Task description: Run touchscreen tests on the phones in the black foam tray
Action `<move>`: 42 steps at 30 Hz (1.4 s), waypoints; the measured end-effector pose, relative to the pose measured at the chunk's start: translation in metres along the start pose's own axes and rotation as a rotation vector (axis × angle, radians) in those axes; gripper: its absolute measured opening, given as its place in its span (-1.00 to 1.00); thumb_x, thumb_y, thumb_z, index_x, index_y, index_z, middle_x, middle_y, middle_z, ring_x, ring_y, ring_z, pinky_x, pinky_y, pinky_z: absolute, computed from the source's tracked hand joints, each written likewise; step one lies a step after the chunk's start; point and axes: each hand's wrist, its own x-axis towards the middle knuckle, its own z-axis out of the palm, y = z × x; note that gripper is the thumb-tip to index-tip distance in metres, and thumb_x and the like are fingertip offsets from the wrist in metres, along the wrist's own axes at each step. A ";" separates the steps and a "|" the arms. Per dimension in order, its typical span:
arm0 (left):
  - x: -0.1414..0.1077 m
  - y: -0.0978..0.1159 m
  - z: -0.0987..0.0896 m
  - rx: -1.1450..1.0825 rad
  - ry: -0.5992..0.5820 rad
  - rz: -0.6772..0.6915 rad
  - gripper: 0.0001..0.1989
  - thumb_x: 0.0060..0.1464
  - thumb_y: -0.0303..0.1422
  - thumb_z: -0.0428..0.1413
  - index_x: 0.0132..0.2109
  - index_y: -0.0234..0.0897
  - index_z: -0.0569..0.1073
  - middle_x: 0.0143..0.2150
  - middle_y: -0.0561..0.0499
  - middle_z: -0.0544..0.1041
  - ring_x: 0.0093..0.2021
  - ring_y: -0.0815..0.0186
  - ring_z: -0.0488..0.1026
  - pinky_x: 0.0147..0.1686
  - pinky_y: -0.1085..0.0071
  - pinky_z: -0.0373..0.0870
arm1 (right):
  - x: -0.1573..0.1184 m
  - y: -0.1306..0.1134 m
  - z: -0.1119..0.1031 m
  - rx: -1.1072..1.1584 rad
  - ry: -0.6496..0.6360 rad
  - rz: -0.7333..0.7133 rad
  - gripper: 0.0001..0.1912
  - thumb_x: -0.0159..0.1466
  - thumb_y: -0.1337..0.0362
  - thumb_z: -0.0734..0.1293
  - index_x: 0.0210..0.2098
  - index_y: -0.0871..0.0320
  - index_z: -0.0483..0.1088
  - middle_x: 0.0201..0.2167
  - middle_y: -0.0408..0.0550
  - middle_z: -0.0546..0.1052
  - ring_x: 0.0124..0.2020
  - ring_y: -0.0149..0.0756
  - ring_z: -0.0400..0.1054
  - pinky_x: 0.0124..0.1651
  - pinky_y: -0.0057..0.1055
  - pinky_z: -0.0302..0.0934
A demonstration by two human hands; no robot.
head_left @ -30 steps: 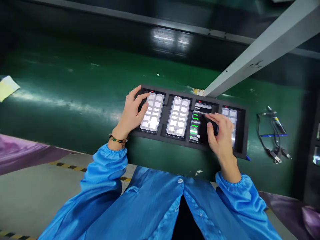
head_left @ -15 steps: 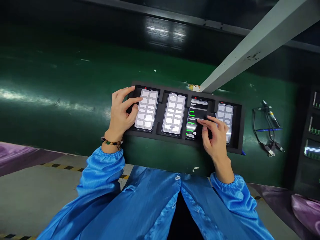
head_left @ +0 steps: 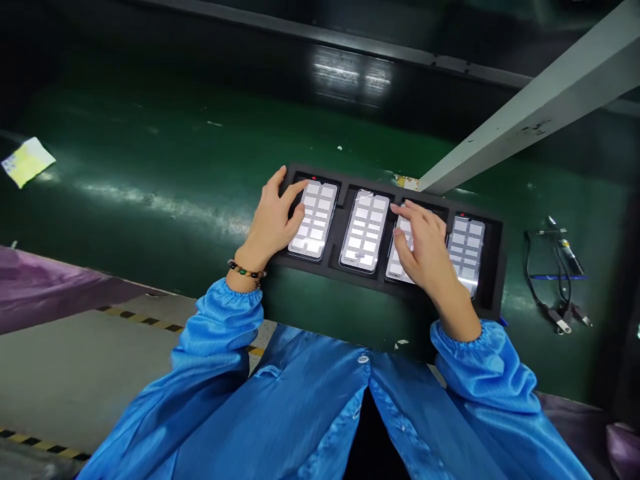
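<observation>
A black tray point(head_left: 327, 257) with compartments holds several smartphones in a row, their screens lit with grids of pale blocks. At the tray's left end, my left hand point(head_left: 274, 217) rests with fingers apart, a fingertip by the top left corner of the leftmost phone point(head_left: 314, 220). The second phone point(head_left: 364, 230) lies uncovered. My right hand point(head_left: 425, 243) hovers over the third phone point(head_left: 397, 263), fingers bent but apart, hiding much of its screen. Just right of that hand lies the rightmost phone point(head_left: 467, 250), its lower part partly hidden by my wrist.
Right of the tray, black USB cables point(head_left: 560, 317), a blue pen point(head_left: 553, 277) and a dark marker-like tube point(head_left: 570, 253) lie on the green table point(head_left: 165, 193). A grey post point(head_left: 500, 127) rises behind the tray. Yellow paper point(head_left: 27, 162) lies far left.
The third phone's screen has gone from a dark list with green text to pale blocks. My right hand has moved up over that phone. The view has shifted left.
</observation>
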 end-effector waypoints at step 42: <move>-0.106 0.011 -0.014 0.117 0.165 0.201 -0.74 0.25 -0.33 0.26 0.02 0.04 0.76 0.27 -0.04 0.67 0.28 -0.07 0.51 0.25 -0.20 0.53 | -0.055 -0.039 0.031 0.006 -0.131 -0.300 -0.50 0.52 0.40 0.25 0.39 -0.02 0.38 0.00 -0.08 0.77 0.43 -0.04 0.44 0.49 0.10 0.11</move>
